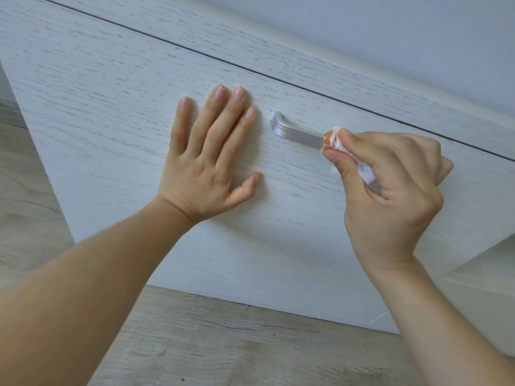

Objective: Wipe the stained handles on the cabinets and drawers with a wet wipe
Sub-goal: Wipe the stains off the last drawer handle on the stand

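Drawer front (117,112): pale whitewashed wood grain, filling most of the view and running at a slant from upper left to lower right; a thin dark gap is separating its top edge from the panel above

Handle (295,132): brushed silver bar, sitting near the top edge of the drawer front, roughly midway along it; its left end is curving back into the wood, its right part is lying hidden under the wipe and fingers; small orange specks are showing on the wood just beside the left end

Wet wipe (334,140): white, bunched into a wad, an orange stain showing at the tip that is touching the handle; a loose tail is trailing down between thumb and palm

Right hand (390,185): gripping the wipe, thumb and forefinger curled and clamped on the wad and pressing it against the handle; the remaining fingers are folding in behind

Left hand (211,157): lying palm-down on the drawer front just left of the handle, not touching it; fingers are straight and slightly apart, thumb stretching out toward the right; forearm is bare

Floor (195,344): grey wood-look boards, showing below the bottom edge of the drawer front and at far left

Wall (390,29): plain pale grey, occupying the upper right corner above the furniture's rounded top edge
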Action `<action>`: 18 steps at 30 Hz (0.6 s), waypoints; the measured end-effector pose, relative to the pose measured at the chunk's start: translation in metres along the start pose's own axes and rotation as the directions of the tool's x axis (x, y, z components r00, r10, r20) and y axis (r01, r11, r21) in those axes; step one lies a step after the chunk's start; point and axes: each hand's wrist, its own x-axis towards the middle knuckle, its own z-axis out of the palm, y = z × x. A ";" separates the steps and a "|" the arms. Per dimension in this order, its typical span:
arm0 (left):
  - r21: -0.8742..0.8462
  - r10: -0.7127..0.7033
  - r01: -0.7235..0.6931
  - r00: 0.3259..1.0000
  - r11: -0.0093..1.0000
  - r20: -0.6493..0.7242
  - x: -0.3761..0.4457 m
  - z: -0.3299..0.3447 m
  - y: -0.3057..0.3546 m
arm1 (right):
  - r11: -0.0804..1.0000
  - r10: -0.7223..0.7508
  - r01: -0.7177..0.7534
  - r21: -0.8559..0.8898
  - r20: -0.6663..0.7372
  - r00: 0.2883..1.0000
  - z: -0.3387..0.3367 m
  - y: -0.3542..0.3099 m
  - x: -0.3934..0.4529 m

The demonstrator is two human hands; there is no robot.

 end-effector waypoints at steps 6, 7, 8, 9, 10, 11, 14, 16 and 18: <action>0.009 0.010 -0.010 1.000 1.000 0.003 0.000 0.000 0.000 | 0.988 0.135 -0.131 0.080 -0.050 0.990 -0.006 0.007 -0.006; 0.011 0.011 -0.011 1.000 1.000 0.005 0.000 0.000 0.000 | 0.980 0.171 -0.166 0.111 -0.044 0.984 -0.008 0.007 -0.007; 0.015 0.011 -0.011 1.000 1.000 0.005 0.000 0.000 0.000 | 0.969 0.209 -0.202 0.145 -0.031 0.978 -0.009 0.007 -0.008; 0.019 0.011 -0.011 1.000 1.000 0.004 0.000 0.000 0.000 | 0.954 0.248 -0.241 0.177 -0.017 0.969 -0.010 0.006 -0.008; 0.022 0.012 -0.012 1.000 1.000 0.003 -0.001 0.000 0.001 | 0.936 0.295 -0.287 0.202 -0.006 0.956 -0.010 0.005 -0.009; 0.025 0.012 -0.012 1.000 1.000 0.001 -0.001 0.001 0.001 | 0.914 0.348 -0.339 0.225 -0.001 0.938 -0.010 0.003 -0.009; 0.026 0.011 -0.012 1.000 1.000 0.002 -0.001 0.001 0.000 | 0.833 0.490 -0.472 0.289 0.010 0.872 -0.009 -0.001 -0.008; 0.023 0.013 -0.013 1.000 1.000 0.006 -0.001 0.001 0.000 | 0.794 0.541 -0.520 0.314 0.025 0.841 -0.009 -0.003 -0.007; 0.023 0.016 -0.016 1.000 1.000 0.009 0.000 0.001 0.000 | 0.748 0.596 -0.570 0.340 0.034 0.802 -0.010 -0.003 -0.006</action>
